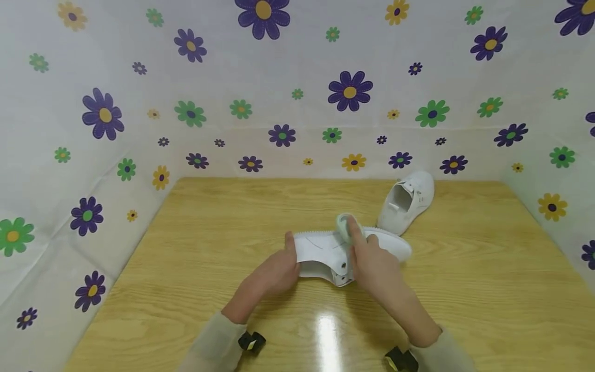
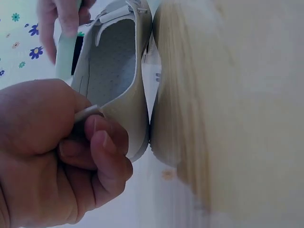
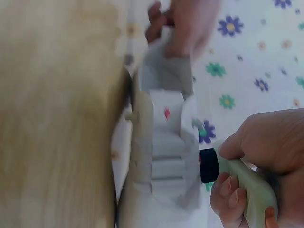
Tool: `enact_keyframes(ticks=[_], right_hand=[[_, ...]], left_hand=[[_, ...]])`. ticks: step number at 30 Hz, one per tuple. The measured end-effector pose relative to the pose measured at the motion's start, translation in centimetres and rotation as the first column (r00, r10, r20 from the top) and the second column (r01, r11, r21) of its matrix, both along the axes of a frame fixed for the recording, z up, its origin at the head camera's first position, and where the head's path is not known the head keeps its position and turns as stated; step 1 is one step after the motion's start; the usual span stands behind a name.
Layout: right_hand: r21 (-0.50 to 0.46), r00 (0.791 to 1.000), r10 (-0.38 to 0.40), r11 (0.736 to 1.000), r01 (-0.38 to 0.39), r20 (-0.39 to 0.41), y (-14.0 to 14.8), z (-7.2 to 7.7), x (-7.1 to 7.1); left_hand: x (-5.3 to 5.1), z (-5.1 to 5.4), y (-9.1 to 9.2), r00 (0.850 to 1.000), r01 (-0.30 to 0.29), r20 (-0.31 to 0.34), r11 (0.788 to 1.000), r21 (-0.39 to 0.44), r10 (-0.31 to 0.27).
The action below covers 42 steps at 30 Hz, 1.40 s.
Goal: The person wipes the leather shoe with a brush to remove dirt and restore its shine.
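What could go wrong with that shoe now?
The white shoe might slip, since the left hand grips it only at the heel. Its toe could also bump the other shoe, which sits close behind. The right hand holds a pale green tool at the shoe's side; pressing hard could twist it.

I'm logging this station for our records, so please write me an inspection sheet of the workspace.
Surface: wood-grain table, with a bright reflection near the person.
Job's things: white low-cut shoe, tilted on its side, opening toward the person; pale green tool, seemingly a brush, its dark end at the shoe's side; second white shoe behind, to the right.
Clutter: nothing seen.
Left hand: grips the shoe's heel.
Right hand: holds the pale green tool.
Cables: nothing seen.
Surroundings: flower-patterned cloth behind and at both sides; light sleeves.
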State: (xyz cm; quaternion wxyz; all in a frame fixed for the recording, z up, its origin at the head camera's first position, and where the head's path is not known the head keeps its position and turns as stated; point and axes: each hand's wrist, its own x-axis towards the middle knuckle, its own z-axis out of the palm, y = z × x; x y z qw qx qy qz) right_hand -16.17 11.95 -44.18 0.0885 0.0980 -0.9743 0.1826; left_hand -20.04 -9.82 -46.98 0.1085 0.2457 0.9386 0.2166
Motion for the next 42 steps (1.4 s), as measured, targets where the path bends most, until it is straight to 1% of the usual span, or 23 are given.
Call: enact_keyframes(ticks=[2,4,6,8,9,12,14,15,16,18,20,21,22,24,27,29,30,32,35,36,37,39,42], right_hand=[[-0.011,1.000,0.011,1.000,-0.011,0.002,0.4,0.1,0.0],[-0.035,0.995,0.092,0.995,-0.090,0.047,0.0,0.2,0.4],[-0.067,0.975,0.190,0.981,-0.183,0.113,-0.4,0.3,0.8],[-0.087,0.958,0.241,0.969,-0.230,0.153,-0.5,0.6,1.0],[-0.079,0.962,0.231,0.972,-0.222,0.145,-0.3,0.8,1.0],[-0.029,0.993,0.105,0.994,-0.103,0.056,0.7,1.0,0.8],[-0.017,0.999,0.035,0.999,-0.035,0.008,1.2,0.9,0.7],[-0.019,0.999,0.032,0.999,-0.031,0.006,1.2,0.8,0.6],[-0.019,0.998,0.058,0.998,-0.057,0.013,1.1,0.7,0.6],[-0.019,0.985,0.163,0.986,-0.163,0.046,0.5,0.5,0.8],[-0.020,0.958,0.276,0.961,-0.276,0.076,-0.1,0.3,0.9],[-0.026,0.944,0.318,0.948,-0.317,0.088,-0.3,0.4,1.0],[-0.017,0.938,0.335,0.942,-0.335,0.084,-0.3,0.4,0.9],[-0.008,0.954,0.292,0.956,-0.292,0.061,0.2,0.6,0.8],[-0.010,0.989,0.144,0.989,-0.144,0.008,1.3,0.8,0.3],[-0.019,0.997,0.081,0.997,-0.081,0.002,1.7,0.6,0.2],[-0.021,0.996,0.090,0.996,-0.090,0.004,1.7,0.5,0.2],[-0.029,0.985,0.171,0.985,-0.170,0.028,1.1,0.3,0.4],[-0.032,0.941,0.333,0.943,-0.331,0.064,0.1,0.2,0.8],[-0.037,0.926,0.372,0.928,-0.370,0.069,-0.1,0.3,1.0],[-0.039,0.918,0.389,0.921,-0.387,0.074,-0.1,0.4,1.0],[-0.019,0.934,0.352,0.936,-0.351,0.066,0.3,0.6,1.0],[-0.008,0.978,0.204,0.979,-0.204,0.040,1.8,1.0,0.5]], left_hand=[[0.0,0.0,-0.2,1.000,0.009,0.029,1.000,0.025,-0.009],[0.0,-0.1,-0.2,0.997,-0.015,0.077,0.998,0.058,0.011],[0.0,-0.2,-0.3,0.996,-0.020,0.088,0.997,0.076,0.013],[0.0,-0.3,-0.2,0.996,-0.009,0.084,0.996,0.085,0.002],[0.0,-0.3,-0.1,0.997,0.005,0.074,0.996,0.085,-0.012],[-0.1,-0.2,0.0,0.997,0.039,0.059,0.996,0.081,-0.044],[-0.1,-0.1,0.0,0.997,0.041,0.066,0.997,0.070,-0.046],[-0.1,-0.1,-0.1,0.997,0.037,0.065,0.997,0.065,-0.042],[-0.1,0.0,-0.1,0.997,0.031,0.069,0.997,0.066,-0.035],[-0.2,0.1,-0.2,0.997,0.016,0.072,0.997,0.073,-0.021],[-0.2,0.1,-0.3,0.998,0.012,0.064,0.996,0.088,-0.017],[-0.2,0.1,-0.3,0.998,0.017,0.061,0.995,0.096,-0.023],[-0.2,0.1,-0.3,0.998,0.023,0.061,0.994,0.108,-0.029],[-0.3,0.0,-0.2,0.997,0.026,0.070,0.993,0.111,-0.034],[-0.3,0.0,-0.1,0.996,0.027,0.087,0.994,0.105,-0.036],[-0.3,0.0,-0.2,0.994,0.008,0.110,0.996,0.094,-0.018],[-0.2,0.0,-0.3,0.994,0.001,0.113,0.996,0.090,-0.011],[-0.2,0.0,-0.5,0.995,-0.007,0.104,0.996,0.090,-0.002],[-0.2,-0.1,-0.8,0.998,0.001,0.064,0.995,0.096,-0.007],[-0.2,-0.1,-0.8,0.999,0.010,0.047,0.995,0.102,-0.015],[-0.2,-0.1,-0.7,0.999,0.014,0.036,0.994,0.109,-0.018],[-0.2,-0.1,-0.6,0.999,0.011,0.042,0.994,0.109,-0.015],[-0.2,0.0,-0.4,0.997,-0.001,0.076,0.994,0.107,-0.007]])
